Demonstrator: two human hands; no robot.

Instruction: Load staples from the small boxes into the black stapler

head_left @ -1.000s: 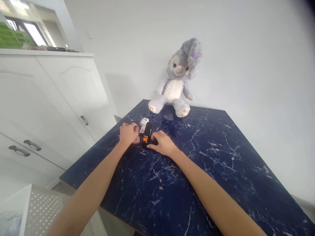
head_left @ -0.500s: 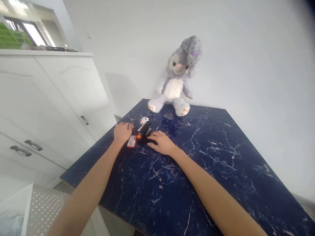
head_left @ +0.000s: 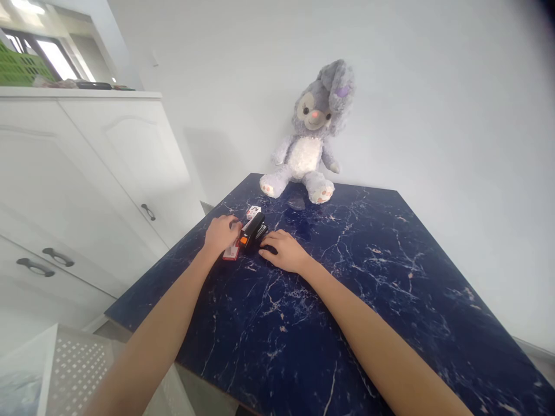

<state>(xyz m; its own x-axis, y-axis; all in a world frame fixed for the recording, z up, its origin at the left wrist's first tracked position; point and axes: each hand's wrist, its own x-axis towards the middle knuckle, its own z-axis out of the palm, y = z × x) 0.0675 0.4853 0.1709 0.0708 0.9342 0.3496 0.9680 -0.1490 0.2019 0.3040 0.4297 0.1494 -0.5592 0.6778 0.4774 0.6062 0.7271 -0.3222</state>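
A black stapler point(head_left: 252, 230) with an orange patch on its near end rests on the dark blue marbled table. My left hand point(head_left: 222, 234) is just left of it, palm down, fingers apart and reaching across a red-and-white small box point(head_left: 231, 253), which they partly cover. Whether those fingertips touch the stapler I cannot tell. To its right lies my right hand point(head_left: 286, 251), thumb and fingers parted, with the fingertips close by the stapler's side. Behind the stapler stands a small white box point(head_left: 254, 212) with red and dark print.
A grey plush rabbit point(head_left: 306, 156) sits at the back of the table point(head_left: 368, 277) against the wall. White cabinets point(head_left: 125, 156) stand on the left, with a green basket point(head_left: 21, 66) on top. A white perforated container point(head_left: 78, 370) is at the lower left.
My left hand has moved right, over the red-and-white box and closer to the stapler. My right hand has hardly moved.
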